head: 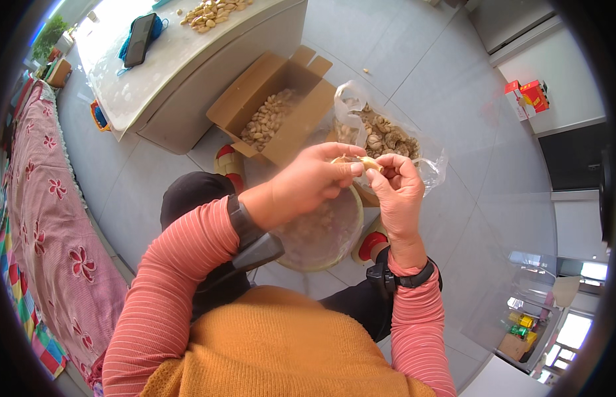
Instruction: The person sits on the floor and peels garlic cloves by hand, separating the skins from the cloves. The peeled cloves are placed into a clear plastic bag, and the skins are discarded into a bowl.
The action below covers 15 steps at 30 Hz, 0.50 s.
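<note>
In front of my chest, a pale yellowish garlic clove [370, 163] with papery skin is pinched between the fingertips of both hands. My left hand [313, 173] grips its left end with thumb and fingers; another pale piece shows under the index finger. My right hand [399, 186] holds the clove's right end between thumb and index finger. Beneath the hands stands a round plastic-lined bin [320, 243] with pale scraps in it, blurred. Just beyond them, a clear plastic bag [432, 171] holds dry garlic bulbs [375, 143]. A cardboard box [303, 136] to its left contains many cloves [268, 119].
A light table [183, 64] at upper left carries a phone [140, 39] on blue yarn [161, 26] and a pile of pale pieces [211, 15]. A flowered pink cover [49, 208] lies along the left. One small piece [366, 71] rests on the tiled floor [347, 30].
</note>
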Tool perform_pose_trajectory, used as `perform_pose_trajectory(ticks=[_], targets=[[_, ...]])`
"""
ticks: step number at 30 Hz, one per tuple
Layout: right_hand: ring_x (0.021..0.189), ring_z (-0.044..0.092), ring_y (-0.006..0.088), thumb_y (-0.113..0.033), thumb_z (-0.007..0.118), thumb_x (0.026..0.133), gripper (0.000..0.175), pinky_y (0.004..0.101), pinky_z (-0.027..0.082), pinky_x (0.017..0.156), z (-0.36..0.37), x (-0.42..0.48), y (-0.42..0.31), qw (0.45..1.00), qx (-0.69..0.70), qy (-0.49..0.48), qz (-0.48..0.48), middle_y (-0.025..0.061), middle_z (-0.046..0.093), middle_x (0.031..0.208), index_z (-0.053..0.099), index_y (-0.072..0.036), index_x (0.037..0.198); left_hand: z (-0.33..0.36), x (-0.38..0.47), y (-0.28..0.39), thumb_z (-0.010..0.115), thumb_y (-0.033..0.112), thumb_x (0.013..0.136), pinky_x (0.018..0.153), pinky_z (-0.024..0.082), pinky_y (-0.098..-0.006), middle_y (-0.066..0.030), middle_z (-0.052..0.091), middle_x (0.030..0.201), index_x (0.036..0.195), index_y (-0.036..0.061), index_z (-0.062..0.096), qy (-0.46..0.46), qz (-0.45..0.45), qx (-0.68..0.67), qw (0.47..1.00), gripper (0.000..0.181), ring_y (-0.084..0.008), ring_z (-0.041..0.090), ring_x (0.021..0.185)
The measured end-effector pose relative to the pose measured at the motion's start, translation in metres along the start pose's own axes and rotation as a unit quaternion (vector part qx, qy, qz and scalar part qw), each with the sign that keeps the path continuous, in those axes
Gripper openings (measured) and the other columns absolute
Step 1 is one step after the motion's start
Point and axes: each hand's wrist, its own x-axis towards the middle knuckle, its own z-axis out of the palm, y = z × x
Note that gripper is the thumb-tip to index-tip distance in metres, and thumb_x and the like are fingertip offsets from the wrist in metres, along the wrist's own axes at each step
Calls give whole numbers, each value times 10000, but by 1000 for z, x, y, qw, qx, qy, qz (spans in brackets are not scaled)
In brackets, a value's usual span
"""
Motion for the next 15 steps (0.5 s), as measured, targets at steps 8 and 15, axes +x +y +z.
perform_pose_trajectory(ticks=[8,15], targets=[[818,565,100,-62,731,841,210,232,464,738,11,-9,4,994,-97,11,-45,36,625,974,625,-16,1017,-4,5,-9,654,178,930,500,320,-185,4,565,827,1022,48,597,-1,-17,-54,998,170,-41,477,670],[881,625,193,-46,664,901,213,291,496,799,12,-10,-1,976,-152,20,-153,97,647,990,648,19,1103,2,-3,1,653,224,943,542,343,-179,-10,571,831,1000,49,560,-27,-15,6,1000,206,-47,469,690]])
